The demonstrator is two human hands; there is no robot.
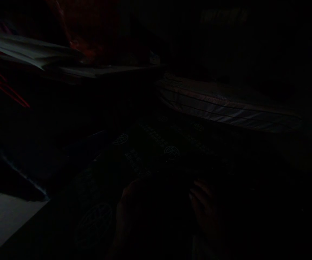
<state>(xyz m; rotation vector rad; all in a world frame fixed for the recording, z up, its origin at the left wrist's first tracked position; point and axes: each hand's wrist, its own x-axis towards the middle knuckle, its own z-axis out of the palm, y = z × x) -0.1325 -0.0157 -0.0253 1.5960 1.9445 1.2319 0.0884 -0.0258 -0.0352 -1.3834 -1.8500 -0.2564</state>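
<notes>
The view is very dark. My left hand (126, 204) is at the lower middle, with only its outer edge lit; its fingers are lost in shadow. To its right, my right hand (203, 202) shows a few curled fingers pointing up and inward. A black area lies between and just beyond the hands and hides the print below; whether it is an object or shadow I cannot make out. Under and around them spreads a dark green sheet (147, 148) printed with pale globe emblems and rows of characters.
A striped, padded edge like a mattress or cushion (221, 110) runs across the right. At upper left, papers (31, 52) lie on a raised surface below a reddish bag-like thing (82, 32). Red cords (5, 85) hang there. Pale floor (7, 216) shows lower left.
</notes>
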